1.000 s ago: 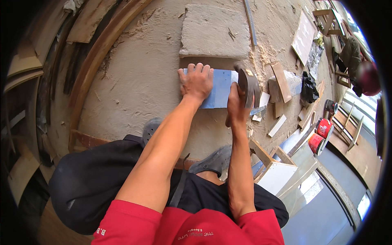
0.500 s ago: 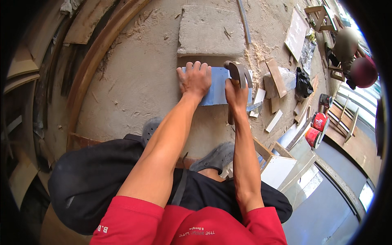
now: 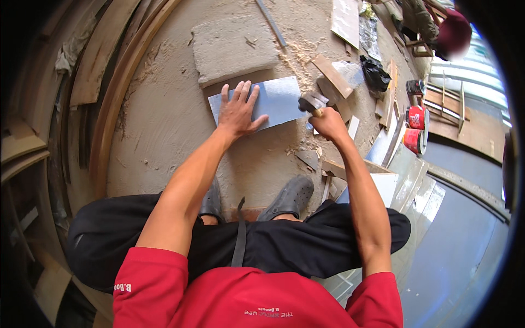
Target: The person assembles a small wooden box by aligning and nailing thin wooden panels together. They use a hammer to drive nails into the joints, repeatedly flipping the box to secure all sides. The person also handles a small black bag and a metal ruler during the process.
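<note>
A pale blue, box-like board [image 3: 280, 94] lies on the dusty floor, slightly askew in front of a rough concrete slab. My left hand [image 3: 236, 113] rests on its left part, fingers spread and thumb out to the right. Just past the board's right end, my right hand [image 3: 330, 123] grips a claw hammer [image 3: 311, 103] near its dark metal head. Most of the hammer's handle is hidden by the hand and forearm.
Beyond the board sits the concrete slab [image 3: 234, 49]. Wood offcuts [image 3: 333, 76], sawdust and a black plastic bag [image 3: 375, 73] lie to the right, with red paint cans [image 3: 414, 140] farther out. Curved wooden pieces [image 3: 117, 104] line the left. Another person [image 3: 453, 34] is at far right.
The hammer and my right hand have moved off the board, past its right end. My left hand's fingers have spread out. The board now sits turned at an angle, and the whole view has shifted.
</note>
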`<control>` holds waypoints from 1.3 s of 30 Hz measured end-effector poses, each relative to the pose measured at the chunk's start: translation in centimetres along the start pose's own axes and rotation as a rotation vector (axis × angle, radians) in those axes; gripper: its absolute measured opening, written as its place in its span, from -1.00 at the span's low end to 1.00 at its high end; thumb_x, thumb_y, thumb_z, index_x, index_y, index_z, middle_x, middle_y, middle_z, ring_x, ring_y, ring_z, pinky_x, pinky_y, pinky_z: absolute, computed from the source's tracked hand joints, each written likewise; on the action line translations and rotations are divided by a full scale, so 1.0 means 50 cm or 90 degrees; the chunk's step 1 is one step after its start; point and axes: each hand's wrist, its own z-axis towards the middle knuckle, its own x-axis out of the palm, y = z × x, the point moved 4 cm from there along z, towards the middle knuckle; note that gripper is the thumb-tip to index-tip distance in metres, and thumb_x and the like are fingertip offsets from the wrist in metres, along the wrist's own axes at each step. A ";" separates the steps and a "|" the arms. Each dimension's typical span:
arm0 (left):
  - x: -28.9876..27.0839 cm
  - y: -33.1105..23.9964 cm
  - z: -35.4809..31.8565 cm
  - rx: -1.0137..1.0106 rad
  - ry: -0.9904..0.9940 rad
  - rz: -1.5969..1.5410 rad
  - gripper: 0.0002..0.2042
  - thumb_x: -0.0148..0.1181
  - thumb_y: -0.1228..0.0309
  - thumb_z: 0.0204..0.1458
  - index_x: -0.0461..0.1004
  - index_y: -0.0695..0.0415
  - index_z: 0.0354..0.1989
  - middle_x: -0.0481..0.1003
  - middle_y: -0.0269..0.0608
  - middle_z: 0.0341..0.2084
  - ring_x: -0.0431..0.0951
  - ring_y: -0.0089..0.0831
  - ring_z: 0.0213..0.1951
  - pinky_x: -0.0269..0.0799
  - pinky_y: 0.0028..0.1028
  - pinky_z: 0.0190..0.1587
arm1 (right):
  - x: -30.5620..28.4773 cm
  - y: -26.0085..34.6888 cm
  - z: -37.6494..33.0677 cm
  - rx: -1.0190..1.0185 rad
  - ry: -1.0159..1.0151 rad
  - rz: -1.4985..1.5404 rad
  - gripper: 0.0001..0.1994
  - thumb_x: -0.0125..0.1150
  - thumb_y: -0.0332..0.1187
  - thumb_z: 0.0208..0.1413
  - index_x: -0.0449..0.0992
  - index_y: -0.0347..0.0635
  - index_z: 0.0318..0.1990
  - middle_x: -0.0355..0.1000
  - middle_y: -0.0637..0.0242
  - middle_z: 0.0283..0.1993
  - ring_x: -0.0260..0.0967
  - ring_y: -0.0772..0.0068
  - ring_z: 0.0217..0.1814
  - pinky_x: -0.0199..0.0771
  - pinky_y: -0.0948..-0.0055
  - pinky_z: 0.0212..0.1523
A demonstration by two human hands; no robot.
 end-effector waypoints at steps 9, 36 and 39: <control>-0.035 -0.018 0.032 0.053 0.028 0.101 -0.19 0.19 -0.26 -0.05 0.35 0.19 0.19 0.33 -0.01 0.19 0.16 -0.15 0.33 -0.09 -0.01 0.34 | 0.011 -0.056 -0.081 0.033 0.065 -0.193 -0.67 0.11 -0.38 -0.10 0.62 -0.32 -0.18 0.55 -0.09 -0.09 0.54 -0.03 -0.01 0.52 0.13 0.01; -0.042 -0.025 0.051 0.226 0.173 0.111 0.06 0.40 -0.12 -0.41 0.12 -0.12 0.41 -0.13 -0.08 0.44 0.00 -0.16 0.39 -0.11 0.18 0.30 | 0.204 -0.163 -0.048 -0.010 0.132 0.058 -0.66 0.24 -0.27 -0.03 0.62 -0.11 -0.06 0.52 0.04 0.05 0.47 0.01 0.13 0.46 0.13 0.13; -0.033 -0.015 0.065 0.261 0.183 0.123 -0.06 0.36 -0.10 -0.31 0.19 -0.12 0.37 -0.02 -0.15 0.42 0.04 -0.23 0.39 -0.15 0.18 0.33 | 0.216 -0.165 -0.037 -0.010 0.132 0.060 -0.66 0.26 -0.27 -0.03 0.62 -0.14 -0.07 0.52 0.03 0.05 0.47 0.01 0.13 0.46 0.13 0.13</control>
